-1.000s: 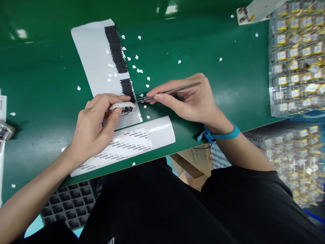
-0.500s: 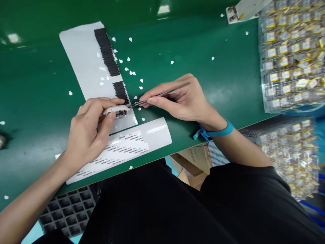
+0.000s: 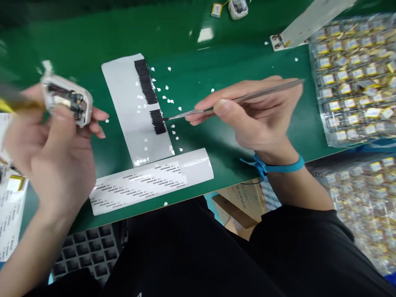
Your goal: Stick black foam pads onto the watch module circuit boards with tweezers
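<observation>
The white housing (image 3: pixel 83 97), gripped in the left hand (image 3: pixel 58 144), has been lifted leftward off the backing sheet (image 3: pixel 123 107); tweezers (image 3: pixel 247 97) are pinched in the right hand (image 3: pixel 256 115).

1 head-worn view | looks forward and down (steeply) | near, from above green bench (image 3: pixel 235 57)

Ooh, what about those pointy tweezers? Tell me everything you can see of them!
The tweezers are long, thin and grey, and look like metal. They narrow to fine tips at one end. The right hand holds them slantwise between thumb and fingers, above the green table. Their far end sticks up past the hand, and their tips are right by the lower black strips. I can't tell whether the tips are pinching one.
</observation>
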